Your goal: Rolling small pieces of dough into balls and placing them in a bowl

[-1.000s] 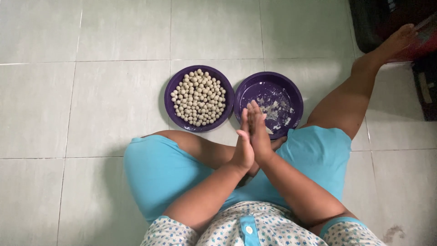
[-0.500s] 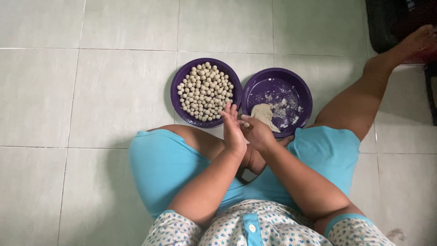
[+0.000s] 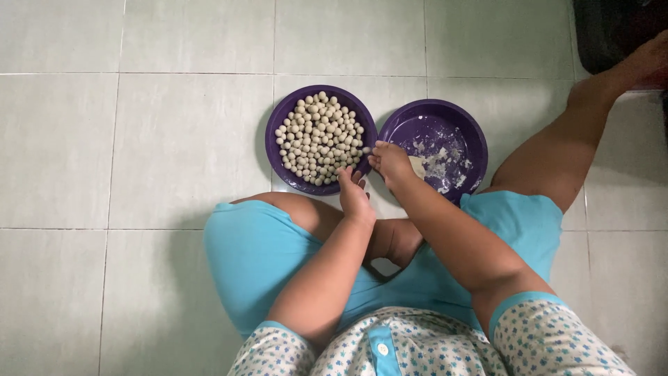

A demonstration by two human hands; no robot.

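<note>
The right hand sits mid-frame between the two purple plates, fingertips pinched on a small dough ball at the right rim of the left plate, which is heaped with balls. That plate lies just left of the hand; the smeared right plate lies under and right of it. The left hand, just below the left plate's rim, is loosely open and empty.

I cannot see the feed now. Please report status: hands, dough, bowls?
Right hand placing a dough ball at the full bowl's rim. Left hand open, empty. Dough lump in second bowl. Nothing obstructing.
</note>
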